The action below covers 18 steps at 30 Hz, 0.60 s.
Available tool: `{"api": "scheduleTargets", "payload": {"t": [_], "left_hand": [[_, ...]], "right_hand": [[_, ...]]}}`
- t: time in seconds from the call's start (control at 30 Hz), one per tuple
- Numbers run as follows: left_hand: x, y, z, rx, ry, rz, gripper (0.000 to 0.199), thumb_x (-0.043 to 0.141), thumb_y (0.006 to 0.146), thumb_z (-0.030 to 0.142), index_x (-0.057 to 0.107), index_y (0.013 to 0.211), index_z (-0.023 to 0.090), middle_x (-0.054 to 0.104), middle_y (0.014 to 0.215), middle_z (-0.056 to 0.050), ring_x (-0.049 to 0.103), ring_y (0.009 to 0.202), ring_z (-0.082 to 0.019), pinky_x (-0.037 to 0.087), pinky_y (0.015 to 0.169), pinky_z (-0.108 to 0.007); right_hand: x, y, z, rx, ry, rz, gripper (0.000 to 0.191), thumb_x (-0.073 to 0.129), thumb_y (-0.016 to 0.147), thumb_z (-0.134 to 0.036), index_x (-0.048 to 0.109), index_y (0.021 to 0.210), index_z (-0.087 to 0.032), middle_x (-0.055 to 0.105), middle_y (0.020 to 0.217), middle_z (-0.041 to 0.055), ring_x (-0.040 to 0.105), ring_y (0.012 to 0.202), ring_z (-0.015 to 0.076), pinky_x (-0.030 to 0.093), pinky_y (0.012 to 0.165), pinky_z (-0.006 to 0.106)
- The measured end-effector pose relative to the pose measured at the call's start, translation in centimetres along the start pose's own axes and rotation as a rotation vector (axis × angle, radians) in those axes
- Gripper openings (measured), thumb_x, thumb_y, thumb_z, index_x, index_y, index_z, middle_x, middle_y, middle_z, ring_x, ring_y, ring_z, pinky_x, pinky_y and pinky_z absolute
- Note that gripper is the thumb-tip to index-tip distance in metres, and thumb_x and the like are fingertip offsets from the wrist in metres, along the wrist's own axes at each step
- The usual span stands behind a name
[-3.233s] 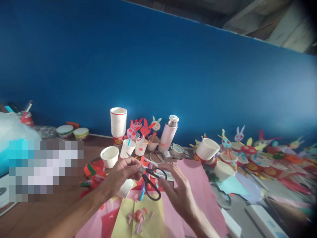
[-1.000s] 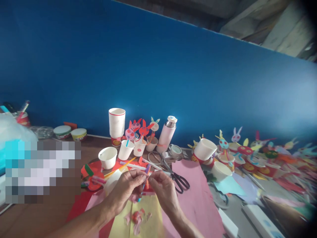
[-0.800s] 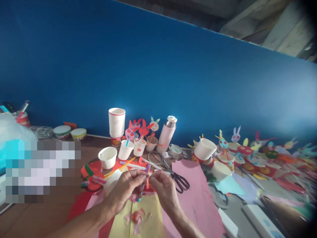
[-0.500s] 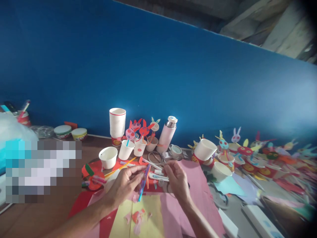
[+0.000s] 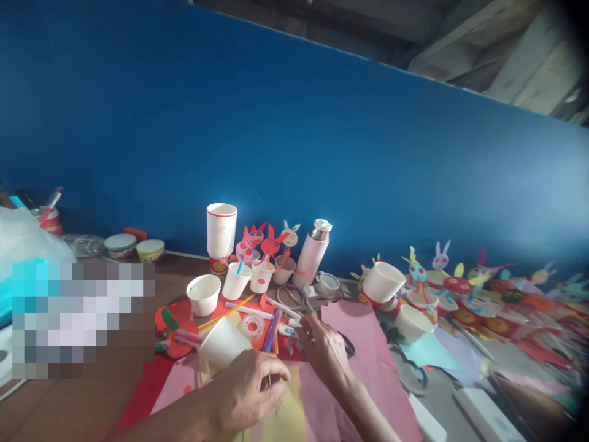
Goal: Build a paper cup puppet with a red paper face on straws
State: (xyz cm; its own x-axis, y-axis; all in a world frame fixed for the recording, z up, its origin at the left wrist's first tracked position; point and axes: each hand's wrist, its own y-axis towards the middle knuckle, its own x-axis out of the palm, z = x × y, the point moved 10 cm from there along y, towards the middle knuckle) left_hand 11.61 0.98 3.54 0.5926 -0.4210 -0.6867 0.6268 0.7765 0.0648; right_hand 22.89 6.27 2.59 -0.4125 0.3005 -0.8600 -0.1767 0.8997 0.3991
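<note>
My left hand (image 5: 251, 390) is low over the yellow paper (image 5: 288, 417), its fingers curled with the thumb near the fingertips; what they hold, if anything, is hidden. My right hand (image 5: 324, 350) is at the right end of the white cutter (image 5: 288, 330), fingers bent together, their contents too small to make out. Between the hands and the cups lie purple pens (image 5: 272, 330) on red paper. A white paper cup (image 5: 225, 342) stands just behind my left hand, beside a white tape roll (image 5: 253, 328).
Behind are a stack of cups (image 5: 221, 230), rabbit faces on straws in cups (image 5: 271, 244) and a pink flask (image 5: 311, 256). More decorated cups (image 5: 419, 294) crowd the right. A plastic bag (image 5: 32, 236) is at the left, by two lidded tubs (image 5: 151, 250).
My left hand has moved down and right, away from the purple pens, which now lie on the red paper. The white cup and tape roll have come into view. My right hand moved slightly down.
</note>
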Motion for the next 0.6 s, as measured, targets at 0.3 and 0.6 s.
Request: {"api": "scheduleTargets", "payload": {"t": [0.3, 0.6], "left_hand": [[-8.5, 0.9, -2.4, -0.117, 0.206, 0.297, 0.027, 0.041, 0.082, 0.024, 0.067, 0.089, 0.023, 0.070, 0.089, -0.003, 0.062, 0.080, -0.017, 0.045, 0.074, -0.024], [-10.7, 1.0, -5.6, -0.179, 0.259, 0.308, 0.026, 0.045, 0.079, 0.032, 0.069, 0.088, 0.025, 0.072, 0.089, -0.002, 0.064, 0.082, -0.019, 0.046, 0.075, -0.025]], "right_hand": [[0.8, -0.4, 0.3, 0.034, -0.102, -0.128, 0.037, 0.054, 0.072, -0.020, 0.047, 0.108, -0.020, 0.064, 0.092, 0.0063, 0.059, 0.086, 0.0231, 0.037, 0.072, 0.030], [0.2, 0.0, 0.7, 0.073, 0.022, -0.133, 0.041, 0.049, 0.072, -0.013, 0.041, 0.112, -0.017, 0.064, 0.085, 0.0047, 0.063, 0.075, 0.0208, 0.042, 0.064, 0.028]]}}
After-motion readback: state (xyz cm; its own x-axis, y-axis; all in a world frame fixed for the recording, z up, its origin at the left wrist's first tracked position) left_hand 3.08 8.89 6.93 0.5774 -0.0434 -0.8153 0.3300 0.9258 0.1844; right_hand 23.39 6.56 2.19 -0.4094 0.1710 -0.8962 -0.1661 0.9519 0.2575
